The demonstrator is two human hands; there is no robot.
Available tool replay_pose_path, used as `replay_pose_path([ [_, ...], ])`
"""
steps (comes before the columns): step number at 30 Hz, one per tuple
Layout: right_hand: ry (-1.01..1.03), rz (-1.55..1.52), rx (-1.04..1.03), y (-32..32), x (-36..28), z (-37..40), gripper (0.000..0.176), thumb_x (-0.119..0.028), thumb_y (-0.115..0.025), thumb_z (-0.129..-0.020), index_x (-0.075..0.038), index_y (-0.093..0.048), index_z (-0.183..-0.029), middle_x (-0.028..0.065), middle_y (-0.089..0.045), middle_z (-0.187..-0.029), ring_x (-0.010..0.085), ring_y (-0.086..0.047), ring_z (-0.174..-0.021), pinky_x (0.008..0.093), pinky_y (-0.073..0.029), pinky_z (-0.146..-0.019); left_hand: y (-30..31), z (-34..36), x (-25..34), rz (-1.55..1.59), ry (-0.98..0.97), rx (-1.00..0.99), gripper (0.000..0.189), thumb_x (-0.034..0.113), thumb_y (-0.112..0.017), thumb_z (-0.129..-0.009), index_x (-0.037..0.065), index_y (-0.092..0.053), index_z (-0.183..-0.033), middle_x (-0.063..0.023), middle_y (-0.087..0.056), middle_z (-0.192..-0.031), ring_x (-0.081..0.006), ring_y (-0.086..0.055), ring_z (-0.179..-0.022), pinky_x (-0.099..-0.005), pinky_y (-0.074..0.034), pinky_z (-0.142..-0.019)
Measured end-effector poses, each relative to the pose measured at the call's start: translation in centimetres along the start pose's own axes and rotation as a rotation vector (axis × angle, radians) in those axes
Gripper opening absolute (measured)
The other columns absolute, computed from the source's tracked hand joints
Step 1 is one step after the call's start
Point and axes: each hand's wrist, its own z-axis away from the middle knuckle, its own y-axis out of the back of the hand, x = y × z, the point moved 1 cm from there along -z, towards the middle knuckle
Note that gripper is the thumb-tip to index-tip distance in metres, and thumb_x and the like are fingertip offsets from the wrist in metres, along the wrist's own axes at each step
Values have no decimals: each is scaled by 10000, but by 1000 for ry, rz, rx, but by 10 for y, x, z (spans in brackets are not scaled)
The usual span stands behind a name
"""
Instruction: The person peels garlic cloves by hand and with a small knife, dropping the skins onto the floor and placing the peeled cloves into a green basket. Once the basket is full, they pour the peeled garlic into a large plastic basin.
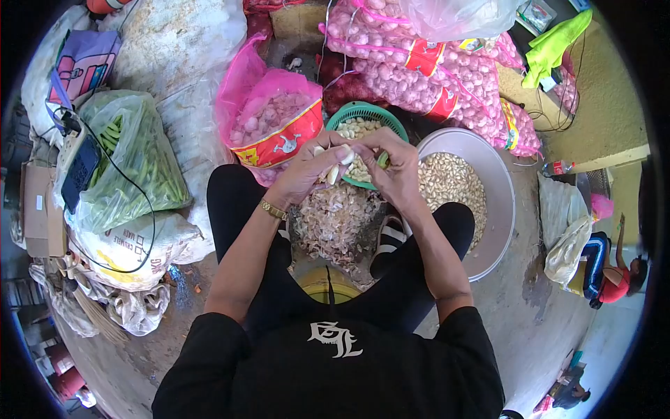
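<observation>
My left hand (307,173), with a gold watch at the wrist, is closed around several garlic cloves (333,173). Thumb and fingers of my right hand (394,167) are bent in against a pale clove (347,156) at the left fingertips. A small green thing (382,160), perhaps a handle, shows in the right hand; its kind is partly hidden. Just beyond both hands is a green plastic basket (380,110) with peeled cloves (354,128) inside. Below them, between my feet, lies a heap of garlic skins (335,227).
A wide pale basin (499,230) of cloves stands at the right. Left of the basket is an opened pink mesh sack (241,77) of garlic; full sacks (419,77) are stacked behind. A bag of green pods (132,153) lies far left. A person in red (614,279) is far right.
</observation>
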Motion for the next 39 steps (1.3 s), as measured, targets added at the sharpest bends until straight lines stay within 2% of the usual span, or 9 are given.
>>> replay_pose_path([
  [2,-85,115,54,6,0,-2,126,1,-720,-817,-18,-694,-939,105,-683,-845,170,-647,-756,288,-495,-685,-5,-2,-4,-29,3,65,342,374,-565,-986,75,-589,-1150,1,-565,-764,-52,-491,-489,-192,-352,-380],
  [12,-141,-82,147,2,7,6,50,-16,-698,-865,14,-691,-904,63,-672,-803,99,-568,-682,267,-456,-627,-19,-19,-12,461,62,63,309,345,-489,-1028,88,-555,-1186,11,-487,-713,-69,-439,-501,-190,-295,-392],
  [19,-351,126,295,39,32,15,127,-100,-649,-935,19,-682,-961,27,-664,-771,53,-545,-723,236,-457,-643,-21,-67,-44,321,206,218,416,408,-539,-998,111,-544,-1290,33,-535,-771,-54,-443,-534,-177,-305,-417],
  [21,-392,232,280,50,41,20,139,-115,-654,-932,18,-685,-957,18,-653,-760,54,-537,-708,237,-448,-625,-25,-82,-55,303,276,345,459,447,-551,-983,122,-552,-1306,37,-553,-806,-47,-458,-568,-168,-313,-433],
  [25,-496,165,208,59,31,28,158,-133,-705,-895,6,-699,-970,15,-654,-774,59,-552,-714,230,-451,-637,-24,-79,-57,364,268,265,442,464,-544,-983,110,-583,-1244,25,-596,-875,-45,-492,-615,-163,-351,-462],
  [28,-501,84,92,47,26,29,172,-111,-737,-845,-7,-703,-977,116,-701,-801,125,-616,-696,284,-496,-650,-25,-72,-54,306,195,361,441,461,-535,-988,89,-585,-1219,13,-619,-903,-38,-512,-634,-161,-374,-476],
  [31,-354,17,56,27,29,30,185,-109,-751,-830,-9,-703,-977,109,-704,-824,136,-625,-723,283,-496,-685,-25,-61,-49,280,185,270,448,456,-522,-995,71,-581,-1218,2,-628,-940,-33,-526,-649,-161,-384,-483],
  [34,-285,3,30,15,40,27,159,-84,-710,-880,-16,-700,-1024,22,-683,-858,78,-594,-780,236,-487,-697,-21,-54,-46,333,177,265,440,448,-515,-1000,64,-581,-1205,-7,-630,-954,-35,-526,-650,-162,-386,-483],
  [39,-577,-170,86,12,40,19,167,-112,-738,-856,15,-701,-958,67,-700,-834,91,-611,-764,255,-485,-704,-5,-41,-34,369,127,211,375,384,-548,-999,62,-592,-1185,-17,-640,-963,-36,-513,-641,-160,-375,-472],
])
